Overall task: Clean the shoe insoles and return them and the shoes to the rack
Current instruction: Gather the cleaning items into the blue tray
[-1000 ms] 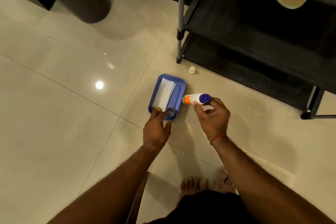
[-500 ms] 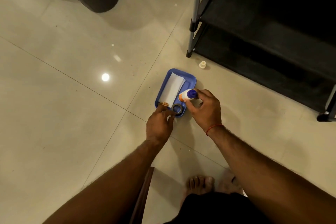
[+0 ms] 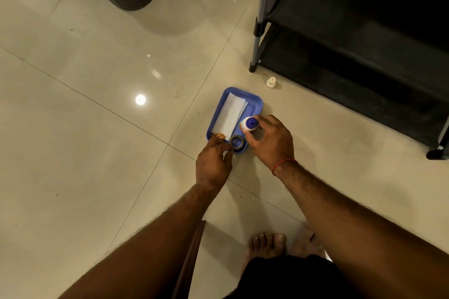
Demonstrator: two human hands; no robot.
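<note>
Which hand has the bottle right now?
The right hand, the one with the red thread at its wrist: it grips the white, blue-capped bottle over the blue tray. The left hand is at the grey cup.

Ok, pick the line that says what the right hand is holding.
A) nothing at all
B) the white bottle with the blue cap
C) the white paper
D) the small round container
B: the right hand grips the white bottle with the blue cap over the blue tray, while the white paper lies flat in the tray and the small round container sits by the left hand.
</note>
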